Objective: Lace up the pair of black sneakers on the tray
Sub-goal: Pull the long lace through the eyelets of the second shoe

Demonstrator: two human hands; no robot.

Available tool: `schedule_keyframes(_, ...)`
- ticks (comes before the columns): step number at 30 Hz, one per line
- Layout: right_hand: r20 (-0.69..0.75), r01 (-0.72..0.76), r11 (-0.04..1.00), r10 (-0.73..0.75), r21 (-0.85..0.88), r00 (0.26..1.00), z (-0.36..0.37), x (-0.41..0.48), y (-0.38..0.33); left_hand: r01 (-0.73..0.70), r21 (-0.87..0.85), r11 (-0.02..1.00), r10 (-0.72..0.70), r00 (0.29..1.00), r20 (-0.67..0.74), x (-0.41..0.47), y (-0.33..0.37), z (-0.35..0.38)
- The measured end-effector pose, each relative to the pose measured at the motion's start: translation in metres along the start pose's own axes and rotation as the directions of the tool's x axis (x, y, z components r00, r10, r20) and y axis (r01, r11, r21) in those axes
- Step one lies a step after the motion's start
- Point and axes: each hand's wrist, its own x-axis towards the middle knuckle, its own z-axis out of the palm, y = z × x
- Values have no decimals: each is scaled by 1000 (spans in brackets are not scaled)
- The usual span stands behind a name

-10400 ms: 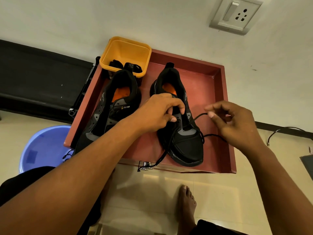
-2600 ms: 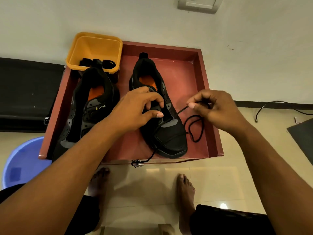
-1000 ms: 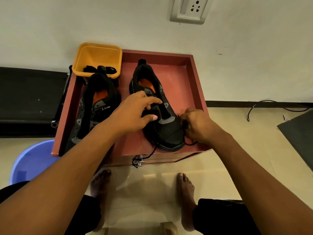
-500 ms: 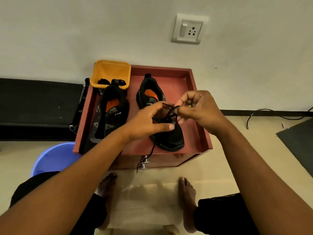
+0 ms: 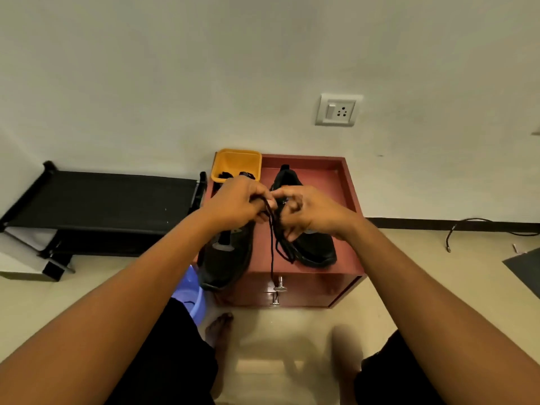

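Your left grip [image 5: 233, 203] and right grip [image 5: 309, 214] both pinch the lace [image 5: 271, 249] mid-frame, held above the sneaker [image 5: 318, 252] on the tray [image 5: 349, 185], likely to even the ends before threading.

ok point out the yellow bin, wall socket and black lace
yellow bin [image 5: 236, 163], head view, its bare yellow inside
wall socket [image 5: 339, 110], head view, middle of its faceplate
black lace [image 5: 272, 252], head view, the straight hanging strand
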Motion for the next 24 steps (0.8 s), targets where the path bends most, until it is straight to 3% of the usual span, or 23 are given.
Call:
schedule_keyframes(5,2,12,998,-12,-62,1000,41,12,-37,-94,-254,963,20,960,-280,-43,1,-30)
schedule_keyframes(8,6,69,998,-69,8,998,59,21,-71,-55,-421,905,-78,953,-293,-74,-19,-50)
schedule_keyframes(12,-1,168,982,-169,86,986,81,34,-121,103,-361,927,-137,988,-70,-105,-44,-59)
schedule_keyframes(15,-17,220,966,-220,134,975,95,47,-150,176,-201,964,-182,983,-15,-117,-67,-64)
schedule_keyframes(18,-20,266,943,-267,199,963,109,62,-169,230,-66,971,-233,971,-56,-130,-87,-74)
schedule_keyframes(24,36,208,969,-214,132,976,142,100,-162,279,-350,894,-382,884,-271,-150,-115,-109)
